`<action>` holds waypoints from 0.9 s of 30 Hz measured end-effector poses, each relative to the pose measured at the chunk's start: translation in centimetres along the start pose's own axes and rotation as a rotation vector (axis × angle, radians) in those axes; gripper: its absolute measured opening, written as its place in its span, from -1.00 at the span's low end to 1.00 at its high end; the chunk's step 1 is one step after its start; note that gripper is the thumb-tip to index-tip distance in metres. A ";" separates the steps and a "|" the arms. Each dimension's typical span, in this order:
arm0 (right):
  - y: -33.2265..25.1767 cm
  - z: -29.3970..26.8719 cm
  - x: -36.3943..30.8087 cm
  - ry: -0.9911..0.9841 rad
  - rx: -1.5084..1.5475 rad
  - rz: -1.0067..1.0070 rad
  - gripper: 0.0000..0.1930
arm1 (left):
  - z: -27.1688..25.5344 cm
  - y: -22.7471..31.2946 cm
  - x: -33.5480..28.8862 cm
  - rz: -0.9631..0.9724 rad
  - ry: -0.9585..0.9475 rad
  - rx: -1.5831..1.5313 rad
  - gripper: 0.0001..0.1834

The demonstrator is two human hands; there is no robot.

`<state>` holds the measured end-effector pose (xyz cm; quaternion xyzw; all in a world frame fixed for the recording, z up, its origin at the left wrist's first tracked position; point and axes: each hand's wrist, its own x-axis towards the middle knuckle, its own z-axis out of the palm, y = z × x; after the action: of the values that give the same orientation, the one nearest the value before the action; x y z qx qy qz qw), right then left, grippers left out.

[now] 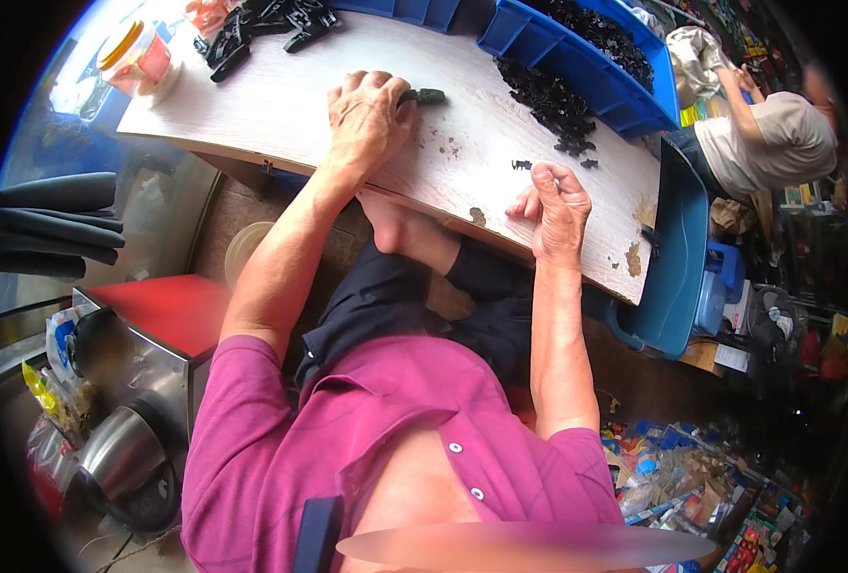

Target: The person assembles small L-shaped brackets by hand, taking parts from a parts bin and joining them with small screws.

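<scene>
My left hand (369, 113) rests on the pale wooden table with its fingers curled over a black plastic piece (428, 96), whose rounded end sticks out past the thumb side. Over the table's front part, my right hand (560, 205) is closed, thumb against curled fingers; whatever is inside is hidden. Just beyond its fingertips lies a small toothed black part (521, 165). A loose heap of similar small black parts (550, 103) spreads across the right side of the table. At the far left sits a pile of longer black plastic pieces (269, 27).
A blue bin (582, 72) full of small black parts stands at the far right. Left of the long pieces is a tub with a yellow rim (137, 59). A teal tub (674, 258) adjoins the table's right end. Another person (763, 138) sits beyond it.
</scene>
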<state>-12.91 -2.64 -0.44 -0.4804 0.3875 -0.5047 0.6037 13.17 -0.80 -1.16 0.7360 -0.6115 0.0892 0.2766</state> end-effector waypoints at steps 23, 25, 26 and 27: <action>-0.3 0.0 -0.3 0.003 0.225 0.022 -0.90 | -0.6 10.8 -3.9 -0.430 -0.563 -1.711 -0.66; 0.1 0.1 -0.1 0.001 0.215 0.012 -0.90 | -0.5 10.7 -3.9 -0.437 -0.546 -1.743 -0.68; 0.4 -0.2 0.1 0.029 0.187 0.019 -0.91 | -0.3 10.8 -3.9 -0.441 -0.540 -1.740 -0.68; 0.8 -0.1 0.3 0.051 0.162 0.028 -0.91 | -0.1 10.7 -3.9 -0.460 -0.532 -1.772 -0.68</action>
<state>-12.79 -2.97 -1.21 -0.4114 0.3672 -0.5382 0.6374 2.11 1.48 0.27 0.3573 -0.3397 -0.6337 0.5961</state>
